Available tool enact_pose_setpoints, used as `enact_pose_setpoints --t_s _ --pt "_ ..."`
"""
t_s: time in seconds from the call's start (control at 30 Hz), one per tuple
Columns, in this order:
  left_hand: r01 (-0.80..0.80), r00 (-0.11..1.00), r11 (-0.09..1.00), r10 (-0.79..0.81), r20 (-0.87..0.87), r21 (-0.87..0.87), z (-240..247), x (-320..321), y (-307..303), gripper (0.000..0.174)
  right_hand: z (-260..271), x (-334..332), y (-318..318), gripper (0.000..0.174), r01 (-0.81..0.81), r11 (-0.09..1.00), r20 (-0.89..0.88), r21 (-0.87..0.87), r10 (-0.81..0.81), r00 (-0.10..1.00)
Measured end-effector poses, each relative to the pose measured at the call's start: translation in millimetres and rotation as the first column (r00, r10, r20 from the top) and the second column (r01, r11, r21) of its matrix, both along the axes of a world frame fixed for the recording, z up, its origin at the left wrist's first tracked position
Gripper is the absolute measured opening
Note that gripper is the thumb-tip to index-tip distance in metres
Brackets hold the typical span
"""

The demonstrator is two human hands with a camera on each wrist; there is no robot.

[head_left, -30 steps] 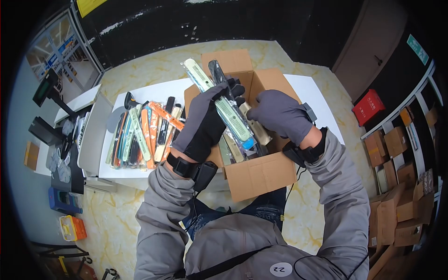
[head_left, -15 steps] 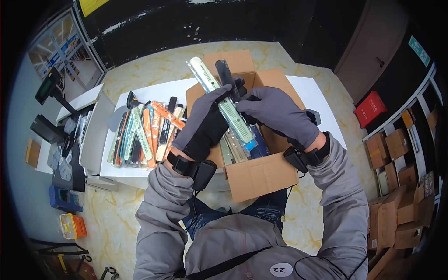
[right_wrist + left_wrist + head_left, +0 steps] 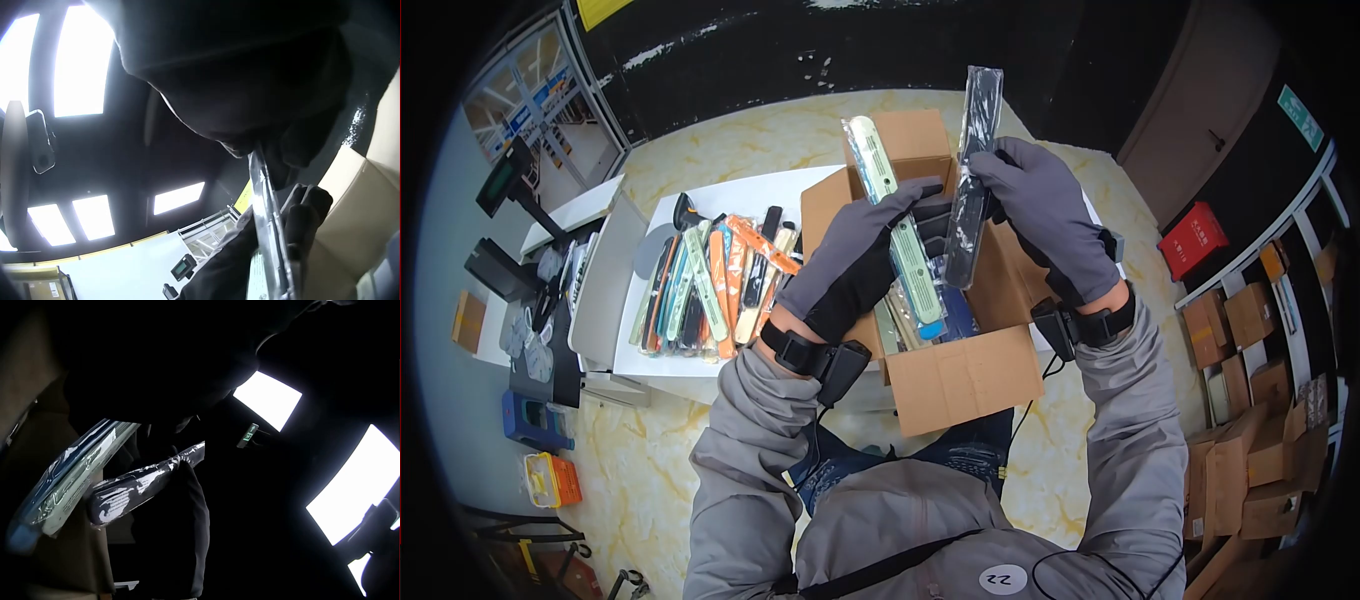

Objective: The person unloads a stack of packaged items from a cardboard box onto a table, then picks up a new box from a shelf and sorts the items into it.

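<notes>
My gloved left hand (image 3: 855, 245) holds a long, flat, pale green item (image 3: 917, 270) in clear plastic, with a blue wrapped end (image 3: 931, 329) showing beneath it. To its right, my gloved right hand (image 3: 1045, 215) pinches a similar long black item (image 3: 981, 115) near its middle, standing tilted above the box. The left wrist view shows the black item (image 3: 125, 494) beside the green one (image 3: 84, 478). In the right wrist view, a thin glossy wrapped edge (image 3: 269, 225) extends from the fingers. Below both hands is an open cardboard box (image 3: 967, 388) with more wrapped items inside.
Left of the box, a pile of wrapped items (image 3: 705, 285) in several colours lies on the white table (image 3: 765, 187). A black handheld device (image 3: 686, 212) sits behind the pile. Cardboard boxes (image 3: 1270, 440) stack on shelving at the right.
My right hand came up from inside the box, took the black item from beside the green one and drew it right and upward. My left hand shifted slightly right, keeping the green item.
</notes>
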State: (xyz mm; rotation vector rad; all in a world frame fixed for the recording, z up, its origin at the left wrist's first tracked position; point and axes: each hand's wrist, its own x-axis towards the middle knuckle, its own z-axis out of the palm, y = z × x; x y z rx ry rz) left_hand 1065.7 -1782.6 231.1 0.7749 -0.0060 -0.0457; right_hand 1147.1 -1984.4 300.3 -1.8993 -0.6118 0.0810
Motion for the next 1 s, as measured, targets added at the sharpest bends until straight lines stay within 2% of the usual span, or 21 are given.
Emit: enact_pose_setpoints --t_s 0.03,0.13,0.23,0.27,0.37,0.4,0.47,0.5,0.53,0.57,0.6,0.63,0.67,0.7,0.73,0.77,0.8,0.83,0.87,0.9,1.0 --pt "-0.015 1.000 0.999 0.016 -0.022 0.050 2 0 -1 0.038 0 -1 0 0.036 0.002 1.000 0.000 -0.001 -0.002 1.000" --pt "-0.035 0.997 0.988 0.045 -0.064 0.152 2 2 -3 0.038 -6 -7 5 0.034 -0.175 0.984 -0.118 -0.043 0.169 0.979" --pt "-0.134 0.989 0.859 0.082 0.126 0.494 -17 4 9 0.038 -23 -18 18 0.034 -0.211 0.969 -0.046 -0.129 0.207 0.977" --pt "-0.136 0.989 0.857 0.084 0.125 0.497 -23 7 11 0.038 -26 -20 20 0.033 -0.230 0.958 -0.012 -0.173 0.231 0.973" --pt "-0.139 0.966 0.946 0.065 0.250 0.291 -32 17 15 0.038 -26 -12 26 0.032 -0.197 0.955 -0.015 -0.220 0.199 0.980" --pt "-0.144 0.965 0.945 0.069 0.252 0.292 -29 15 16 0.038 -25 -10 29 0.031 -0.179 0.953 -0.014 -0.244 0.181 0.983" --pt "0.085 0.977 0.989 -0.059 0.205 -0.120 -23 9 16 0.037 -29 -6 30 0.031 -0.178 0.957 -0.045 -0.227 0.172 0.984" --pt "0.192 0.971 0.925 -0.130 0.203 -0.327 -21 7 15 0.037 -32 -4 30 0.030 -0.174 0.961 -0.077 -0.213 0.161 0.984" --pt "0.194 0.970 0.924 -0.131 0.204 -0.329 -32 15 18 0.037 -33 -2 29 0.030 -0.170 0.965 -0.109 -0.200 0.151 0.982" --pt "0.026 0.972 0.999 -0.017 0.233 -0.036 -56 29 23 0.037 -33 -2 28 0.030 -0.171 0.964 -0.110 -0.203 0.151 0.982" --pt "-0.162 0.953 0.954 0.084 0.292 0.253 -74 40 27 0.036 -33 -2 27 0.029 -0.161 0.970 -0.107 -0.182 0.144 0.984" --pt "-0.344 0.914 0.793 0.158 0.375 0.503 -92 48 33 0.036 -33 -3 27 0.029 -0.152 0.975 -0.104 -0.160 0.137 0.985" --pt "-0.345 0.914 0.794 0.160 0.374 0.502 -87 45 34 0.036 -33 -3 27 0.029 -0.142 0.980 -0.101 -0.138 0.129 0.986" --pt "-0.167 0.965 0.948 0.101 0.240 0.271 -73 38 32 0.037 -34 -1 27 0.029 -0.142 0.980 -0.101 -0.140 0.129 0.986" --pt "0.002 0.992 1.000 -0.002 0.126 -0.006 -59 31 30 0.039 -37 1 27 0.029 -0.135 0.983 -0.060 -0.122 0.129 0.990" --pt "0.144 0.990 0.943 -0.137 0.046 -0.299 -48 26 28 0.040 -39 4 28 0.029 -0.128 0.986 -0.019 -0.104 0.126 0.992" --pt "0.147 0.989 0.943 -0.139 0.046 -0.300 -43 20 26 0.040 -41 5 28 0.029 -0.121 0.989 0.021 -0.085 0.123 0.992" --pt "-0.033 0.984 0.984 0.002 0.176 0.175 -39 12 22 0.039 -40 4 27 0.029 -0.119 0.989 0.022 -0.086 0.122 0.992" --pt "-0.271 0.934 0.773 0.067 0.351 0.574 -36 5 19 0.037 -40 4 28 0.030 -0.113 0.991 0.031 -0.073 0.116 0.993" --pt "-0.497 0.852 0.367 0.035 0.522 0.786 -36 2 18 0.035 -40 2 29 0.030 -0.109 0.992 0.039 -0.060 0.111 0.993" --pt "-0.508 0.845 0.401 0.058 0.532 0.763 -51 10 20 0.033 -37 -1 30 0.032 -0.096 0.994 0.046 -0.056 0.099 0.994"
